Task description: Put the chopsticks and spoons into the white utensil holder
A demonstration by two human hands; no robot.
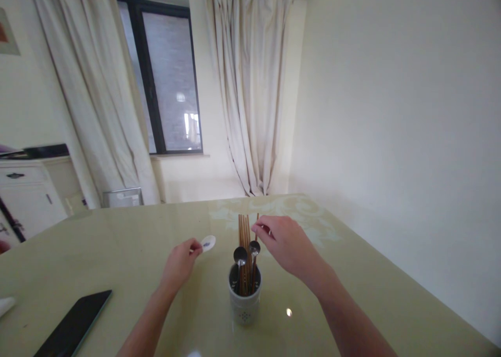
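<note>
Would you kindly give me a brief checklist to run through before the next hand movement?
1. Utensil holder upright on the table: ok.
2. Right hand pinching one chopstick near its top: ok.
3. That chopstick's lower end free: cannot tell, hidden.
4. Nearby spoon not touching that chopstick: cannot tell, they overlap in view.
5. Left hand gripping the white oval piece, apart from the holder: ok.

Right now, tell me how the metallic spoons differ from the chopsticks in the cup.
The spoons are dark silver and shiny; the chopsticks are brown. The spoons show rounded bowls, while the chopsticks are thin and straight. The chopsticks' upper ends stand higher in the picture than the spoons' bowls. Both stand in the gray cup.
</note>
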